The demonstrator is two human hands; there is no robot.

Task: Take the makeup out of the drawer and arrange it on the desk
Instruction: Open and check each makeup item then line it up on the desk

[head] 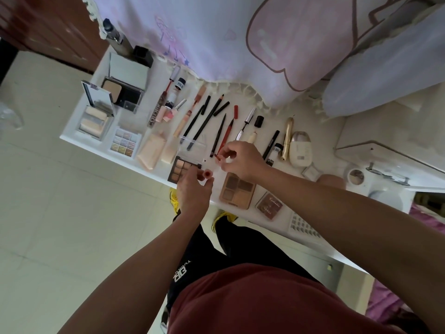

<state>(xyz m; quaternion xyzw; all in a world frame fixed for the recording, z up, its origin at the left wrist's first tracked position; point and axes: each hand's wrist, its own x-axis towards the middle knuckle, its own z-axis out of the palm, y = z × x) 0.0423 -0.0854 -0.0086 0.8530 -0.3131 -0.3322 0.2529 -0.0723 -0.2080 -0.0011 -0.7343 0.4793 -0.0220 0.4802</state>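
**Head view, frame centre.** The left hand (192, 192) curls round an open lip tube (206, 174), with the mouth toward the camera and the long axis near upright. The right hand (242, 161) pinches its wand (218, 157), red tip pointing frame-left. Risk: the wet tip may smear the desk (157, 88) or the palette (237, 190) below.

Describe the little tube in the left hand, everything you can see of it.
The tube is small and pale pink, plastic by its look, uncapped, its round mouth showing red and facing the camera. The left hand pinches it between thumb and fingers over the desk's front edge, beside a brown palette. A red-tipped wand, pinched in the right hand, sits just above, apart from it.
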